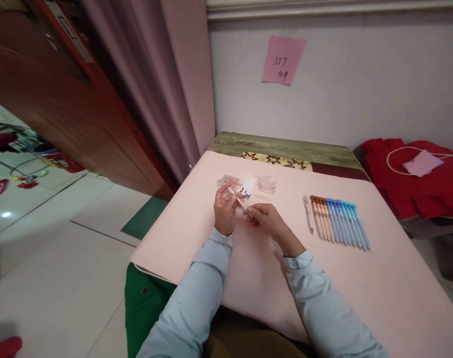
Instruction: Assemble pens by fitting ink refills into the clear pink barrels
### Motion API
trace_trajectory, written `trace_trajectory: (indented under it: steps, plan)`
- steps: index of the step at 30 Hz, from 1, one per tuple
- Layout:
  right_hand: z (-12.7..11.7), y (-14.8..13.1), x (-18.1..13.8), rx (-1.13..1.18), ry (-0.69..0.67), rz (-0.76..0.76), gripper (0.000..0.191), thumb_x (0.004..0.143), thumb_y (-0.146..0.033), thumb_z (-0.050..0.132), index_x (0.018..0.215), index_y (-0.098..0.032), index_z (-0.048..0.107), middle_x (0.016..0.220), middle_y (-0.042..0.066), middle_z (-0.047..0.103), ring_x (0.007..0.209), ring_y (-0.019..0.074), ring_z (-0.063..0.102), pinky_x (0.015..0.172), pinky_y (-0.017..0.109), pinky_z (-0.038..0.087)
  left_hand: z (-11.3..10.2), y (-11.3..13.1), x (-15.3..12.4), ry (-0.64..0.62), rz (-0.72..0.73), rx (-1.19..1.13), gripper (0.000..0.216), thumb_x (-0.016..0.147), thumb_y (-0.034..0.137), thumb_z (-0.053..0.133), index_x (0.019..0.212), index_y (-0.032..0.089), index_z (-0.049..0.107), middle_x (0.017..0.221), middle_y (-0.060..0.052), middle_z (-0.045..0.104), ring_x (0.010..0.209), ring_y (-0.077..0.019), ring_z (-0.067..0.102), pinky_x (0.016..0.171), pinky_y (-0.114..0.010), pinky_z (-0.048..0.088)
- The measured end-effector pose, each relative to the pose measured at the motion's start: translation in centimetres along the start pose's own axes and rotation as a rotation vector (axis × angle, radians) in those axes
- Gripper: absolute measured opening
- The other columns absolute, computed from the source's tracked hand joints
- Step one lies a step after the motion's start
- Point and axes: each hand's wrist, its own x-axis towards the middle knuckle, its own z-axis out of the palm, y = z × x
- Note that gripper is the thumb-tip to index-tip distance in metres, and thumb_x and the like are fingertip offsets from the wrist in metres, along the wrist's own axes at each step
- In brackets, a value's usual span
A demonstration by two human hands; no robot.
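Fingers pinching so slim a part could lose it, I judge: the slim white plastic pen barrel (236,197) may slip and roll off the pale pink tabletop (360,298) if either grip slackens; the left hand (224,211) curls closed on its far end, the right hand (265,219) nips its near end, holding it just above the tabletop; rightward lies a row of orange and blue pens (338,219); beyond, a bundle of black-tipped white refills (247,187) and clear plastic pieces (266,184).
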Motion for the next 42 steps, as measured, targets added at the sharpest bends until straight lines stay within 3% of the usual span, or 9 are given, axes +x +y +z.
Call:
trace_trajectory:
  steps: [8,16,21,26,31,38,42]
  plan:
    - [-0.6,-0.4,-0.1,0.32,-0.188,0.136,0.039,0.073,-0.053,0.075,0.081,-0.015,0.071,0.064,0.0,0.061,0.056,0.0095,0.052,0.055,0.023,0.04,-0.3,0.0,0.3,-0.041,-0.06,-0.075,0.063,0.074,0.032,0.079,0.128,0.022,0.049,0.084,-0.003,0.071,0.069,-0.0144,0.066,0.065,-0.027,0.052]
    - [-0.2,0.1,0.1,0.236,-0.128,0.07,0.039,0.075,-0.053,0.075,0.082,-0.015,0.071,0.069,0.004,0.067,0.062,0.0129,0.057,0.06,0.026,0.04,0.2,0.0,-0.1,-0.058,-0.05,0.014,0.068,0.081,0.034,0.076,0.141,0.02,0.047,0.094,-0.007,0.074,0.07,-0.0129,0.066,0.06,-0.022,0.05]
    - [-0.1,0.4,0.3,0.254,-0.12,0.035,0.037,0.073,-0.05,0.079,0.079,-0.016,0.069,0.067,0.002,0.066,0.06,0.0118,0.053,0.059,0.026,0.037,0.1,0.0,-0.1,-0.06,-0.059,-0.016,0.069,0.086,0.042,0.069,0.146,0.019,0.042,0.097,-0.01,0.075,0.084,-0.0182,0.071,0.076,-0.029,0.053]
    - [-0.2,0.5,0.3,0.263,-0.115,0.026,0.038,0.075,-0.052,0.077,0.083,-0.015,0.072,0.071,0.003,0.067,0.064,0.0127,0.055,0.062,0.027,0.038,0.0,0.1,-0.1,-0.077,-0.097,-0.028,0.061,0.083,0.043,0.071,0.133,0.014,0.051,0.097,-0.012,0.075,0.074,-0.0165,0.069,0.072,-0.03,0.052]
    - [-0.2,0.4,0.1,0.244,-0.12,0.049,0.042,0.078,-0.057,0.072,0.085,-0.016,0.073,0.072,0.004,0.066,0.067,0.0146,0.057,0.065,0.029,0.041,-0.1,-0.1,-0.1,-0.092,-0.06,-0.008,0.061,0.071,0.027,0.081,0.126,0.015,0.056,0.094,-0.008,0.073,0.072,-0.0138,0.065,0.068,-0.026,0.049]
    - [-0.1,0.7,0.4,0.244,-0.085,0.056,0.041,0.073,-0.056,0.078,0.083,-0.017,0.067,0.073,0.004,0.068,0.068,0.0145,0.058,0.065,0.028,0.04,0.0,0.2,-0.2,-0.112,0.029,0.095,0.067,0.074,0.025,0.077,0.136,0.02,0.051,0.08,0.001,0.063,0.064,-0.0099,0.058,0.064,-0.024,0.048]
    - [-0.2,0.8,0.4,0.179,-0.16,0.015,0.041,0.076,-0.056,0.075,0.074,-0.016,0.064,0.067,0.002,0.065,0.059,0.0111,0.05,0.06,0.027,0.035,0.4,0.5,-0.4,-0.17,0.048,0.194,0.063,0.077,0.027,0.075,0.135,0.019,0.052,0.079,0.0,0.063,0.063,-0.0103,0.059,0.062,-0.024,0.047]
